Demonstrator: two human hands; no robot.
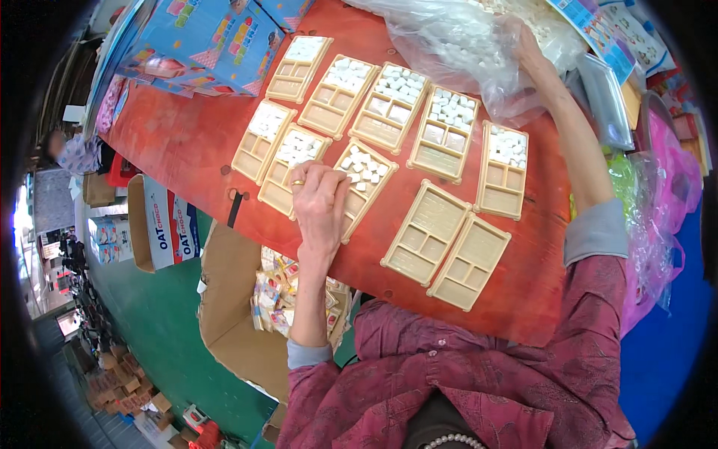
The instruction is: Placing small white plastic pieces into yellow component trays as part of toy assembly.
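My left hand (pixel 320 196), a ring on one finger, is bent over a cream divided tray (pixel 363 215). Its fingers are closed together at the tray's edge; whatever they hold is hidden. Small white cubes (pixel 364 166) lie loosely in that tray's large compartment. At the far right, my right hand (pixel 521 46) reaches into a clear plastic bag (pixel 456 45) with more white cubes inside; its fingers are too hidden to read. Several other trays have cubes in their large compartment, such as the tray (pixel 499 206) on the right. Nearer me are two trays without cubes, including this one (pixel 471 262).
A red-covered table (pixel 523 299) bears the trays. Blue printed boxes (pixel 202 45) stand at its far left. Below its near edge, an open carton (pixel 224 329) holds small wrapped packets (pixel 280 299). Pink plastic bags (pixel 658 209) hang at the right.
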